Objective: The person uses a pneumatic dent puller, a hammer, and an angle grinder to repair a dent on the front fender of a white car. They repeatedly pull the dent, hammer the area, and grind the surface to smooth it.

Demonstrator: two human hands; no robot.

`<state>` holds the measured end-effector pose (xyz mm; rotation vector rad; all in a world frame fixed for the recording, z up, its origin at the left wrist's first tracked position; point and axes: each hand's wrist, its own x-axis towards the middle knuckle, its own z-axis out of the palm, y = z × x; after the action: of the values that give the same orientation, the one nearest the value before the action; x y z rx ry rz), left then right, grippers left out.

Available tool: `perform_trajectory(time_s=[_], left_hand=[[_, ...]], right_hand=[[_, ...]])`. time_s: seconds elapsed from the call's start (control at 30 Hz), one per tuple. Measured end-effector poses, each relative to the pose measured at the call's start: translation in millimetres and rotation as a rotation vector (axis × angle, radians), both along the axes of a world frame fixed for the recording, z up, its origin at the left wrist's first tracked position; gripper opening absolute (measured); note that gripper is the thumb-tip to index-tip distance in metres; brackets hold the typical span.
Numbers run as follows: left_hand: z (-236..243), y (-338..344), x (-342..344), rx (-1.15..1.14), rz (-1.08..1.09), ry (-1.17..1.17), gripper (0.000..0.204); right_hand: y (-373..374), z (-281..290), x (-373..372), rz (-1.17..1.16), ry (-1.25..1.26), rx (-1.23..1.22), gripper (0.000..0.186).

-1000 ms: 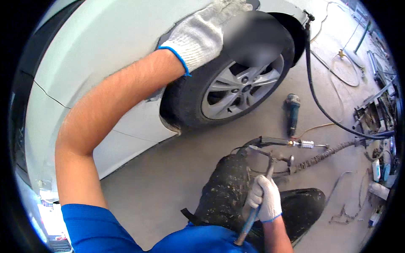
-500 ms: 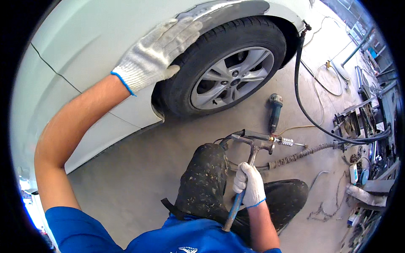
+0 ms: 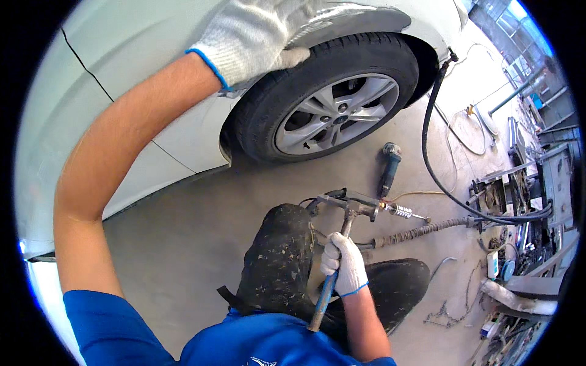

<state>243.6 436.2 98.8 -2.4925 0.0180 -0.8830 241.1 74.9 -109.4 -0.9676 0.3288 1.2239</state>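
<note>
My left hand (image 3: pixel 253 46), in a white knit glove with a blue cuff edge, lies on the white car's fender (image 3: pixel 165 39) above the wheel arch. Its fingers are stretched out, the thumb apart over the tire (image 3: pixel 262 116). Bare grey, sanded metal (image 3: pixel 366 23) shows along the arch beside the fingertips. My gloved right hand (image 3: pixel 345 262) is wrapped round the handle of a hammer (image 3: pixel 325 299). The hammer is held upright over my bent legs, its metal head just above the fist. Close behind the head lies a puller tool with a coil spring (image 3: pixel 400 210).
An angle grinder (image 3: pixel 389 169) lies on the floor below the wheel. A black cable (image 3: pixel 427 140) hangs clamped to the car's front edge and runs right. A sleeved cable (image 3: pixel 421 232), a chain (image 3: pixel 448 317) and a rack of metal parts (image 3: pixel 510 183) are at right.
My left hand has slid up and right along the fender, partly past the top of the view. The view has shifted slightly. My right hand keeps its hold on the hammer.
</note>
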Motion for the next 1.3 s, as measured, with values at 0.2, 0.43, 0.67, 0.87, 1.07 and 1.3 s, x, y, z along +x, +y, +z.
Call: perform_trajectory(time_s=[0.2, 0.43, 0.67, 0.87, 1.07, 1.3], left_hand=[[-43.0, 12.6, -31.2, 0.188, 0.066, 0.117, 0.099], [-44.0, 19.3, -43.1, 0.136, 0.085, 0.143, 0.098], [-19.1, -8.9, 28.2, 0.031, 0.062, -0.121, 0.098], [-52.4, -3.5, 24.7, 0.178, 0.155, 0.017, 0.097], [-38.2, -9.2, 19.6, 0.080, 0.147, 0.021, 0.092], [-23.2, -27.0, 49.6, 0.121, 0.233, -0.013, 0.089]], right_hand=[[0.6, -3.6, -3.6, 0.032, 0.001, -0.028, 0.014], [-2.7, -5.6, -0.1, 0.002, 0.009, -0.036, 0.015], [4.4, -10.5, -1.9, 0.004, 0.017, -0.001, 0.011], [11.0, -9.1, -7.4, 0.048, -0.025, -0.052, 0.012], [7.4, -14.1, -4.9, 0.049, -0.019, -0.046, 0.013], [14.3, -17.3, -7.1, 0.064, 0.014, -0.027, 0.012]])
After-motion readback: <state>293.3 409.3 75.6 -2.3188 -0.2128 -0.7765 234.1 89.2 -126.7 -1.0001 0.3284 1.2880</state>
